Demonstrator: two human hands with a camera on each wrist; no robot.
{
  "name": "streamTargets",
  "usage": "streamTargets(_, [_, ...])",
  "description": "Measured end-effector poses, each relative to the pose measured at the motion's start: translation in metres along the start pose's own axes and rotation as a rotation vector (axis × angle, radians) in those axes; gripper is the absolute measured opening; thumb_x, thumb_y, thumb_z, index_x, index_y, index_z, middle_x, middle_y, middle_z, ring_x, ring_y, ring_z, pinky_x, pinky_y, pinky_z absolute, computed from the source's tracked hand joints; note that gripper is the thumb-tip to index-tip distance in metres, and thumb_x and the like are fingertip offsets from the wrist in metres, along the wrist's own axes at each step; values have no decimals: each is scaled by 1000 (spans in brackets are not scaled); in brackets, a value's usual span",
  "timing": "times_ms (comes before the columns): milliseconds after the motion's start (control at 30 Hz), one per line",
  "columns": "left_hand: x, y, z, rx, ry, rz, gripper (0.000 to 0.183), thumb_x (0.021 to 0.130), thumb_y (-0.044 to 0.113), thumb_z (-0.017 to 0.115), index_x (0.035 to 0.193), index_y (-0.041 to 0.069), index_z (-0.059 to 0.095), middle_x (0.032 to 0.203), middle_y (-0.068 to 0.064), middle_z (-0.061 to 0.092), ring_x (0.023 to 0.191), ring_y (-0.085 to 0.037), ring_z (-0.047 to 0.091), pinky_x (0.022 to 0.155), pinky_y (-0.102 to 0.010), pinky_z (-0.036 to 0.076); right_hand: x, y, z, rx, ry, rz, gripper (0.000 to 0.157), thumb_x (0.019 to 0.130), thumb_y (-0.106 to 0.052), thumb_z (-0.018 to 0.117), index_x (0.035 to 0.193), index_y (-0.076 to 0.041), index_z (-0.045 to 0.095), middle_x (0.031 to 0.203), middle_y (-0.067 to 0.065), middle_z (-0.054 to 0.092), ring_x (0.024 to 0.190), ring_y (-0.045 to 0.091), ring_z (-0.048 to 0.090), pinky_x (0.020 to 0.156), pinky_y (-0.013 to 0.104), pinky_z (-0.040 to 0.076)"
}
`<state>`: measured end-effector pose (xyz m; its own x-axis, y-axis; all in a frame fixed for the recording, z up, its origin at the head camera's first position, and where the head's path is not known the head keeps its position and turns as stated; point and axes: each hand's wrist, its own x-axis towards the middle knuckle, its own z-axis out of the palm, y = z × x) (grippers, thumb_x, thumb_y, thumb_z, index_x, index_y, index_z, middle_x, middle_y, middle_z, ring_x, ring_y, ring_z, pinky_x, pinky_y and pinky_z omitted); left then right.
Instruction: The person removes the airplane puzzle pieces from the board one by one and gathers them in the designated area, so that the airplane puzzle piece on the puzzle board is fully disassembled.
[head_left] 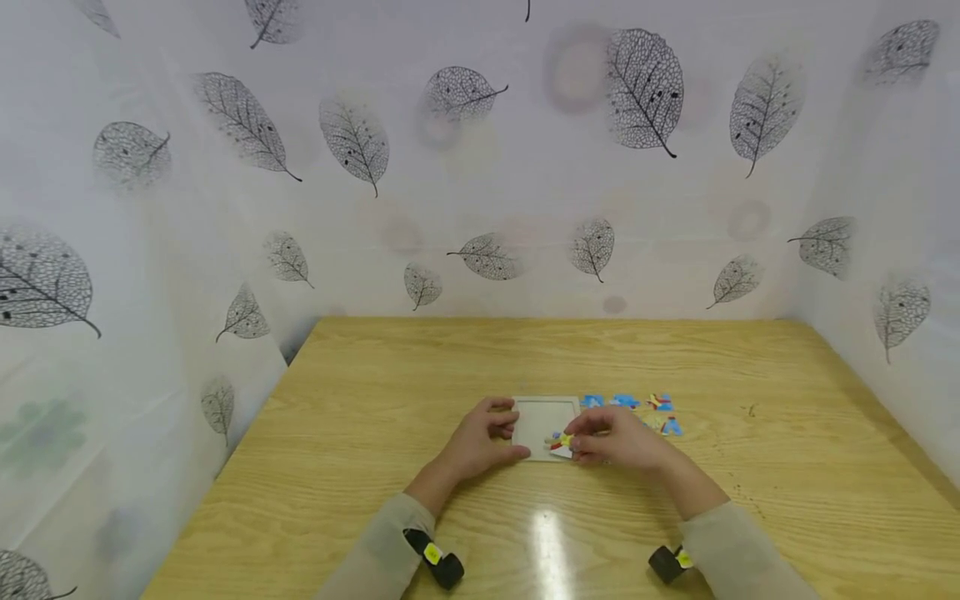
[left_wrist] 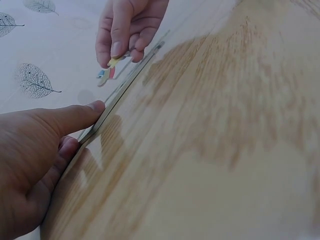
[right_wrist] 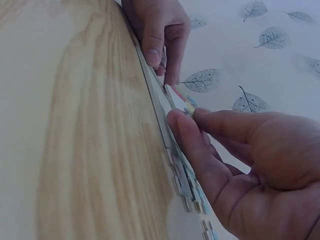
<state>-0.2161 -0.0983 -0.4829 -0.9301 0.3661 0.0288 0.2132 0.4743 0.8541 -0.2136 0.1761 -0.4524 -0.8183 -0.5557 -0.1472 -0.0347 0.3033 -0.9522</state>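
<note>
A white, shallow puzzle frame [head_left: 542, 417] lies flat on the table. My left hand [head_left: 483, 442] holds its left side, with the thumb on the near edge and the fingers at the left rim; in the left wrist view that thumb [left_wrist: 82, 116] lies along the edge. Above the right part of the frame, my right hand [head_left: 618, 437] pinches a colourful jigsaw piece [head_left: 558, 442] between thumb and fingers. The piece [right_wrist: 179, 100] is tilted, and its white back shows in the right wrist view. Fingers hide part of it.
Several loose jigsaw pieces [head_left: 624, 401], mostly blue with red and yellow, lie right of the frame, partly behind my right hand. The wooden table [head_left: 420, 358] meets a leaf-printed curtain [head_left: 525, 183] at the back and sides.
</note>
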Motion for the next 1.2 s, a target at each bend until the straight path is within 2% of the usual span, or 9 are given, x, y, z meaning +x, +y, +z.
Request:
streamTargets(233, [0,0,-1,23,-4,9,62,81,27,85,132,0,63,145,-4,49,108,-14,60,94,-26,52,-4,7,-15,-17,-37,-11,29,93,-12,70,116,5,68,101,14,73,89,18,73,78,31,60])
streamTargets(500, [-1,-1,-1,32,-4,23,62,80,26,85,132,-1,63,145,-5,49,108,-14,60,93,-26,52,-9,13,-28,-120,-42,16,30,86,-21,79,111,-5,73,105,10,69,94,16,65,79,26,57])
streamTargets(800, [0,-1,0,15,-4,10,63,80,25,86,132,0,62,145,-4,49,108,-14,60,93,-26,53,-19,17,-47,-149,-54,53,32,86,-20,79,113,-4,72,108,10,70,96,14,65,81,25,56])
streamTargets(1200, [1,-4,0,22,2,21,63,79,26,86,131,-2,63,144,-5,49,106,-13,60,91,-26,53,-34,13,-69,-87,-59,78,36,88,-14,77,117,6,68,111,12,64,93,12,63,79,26,58])
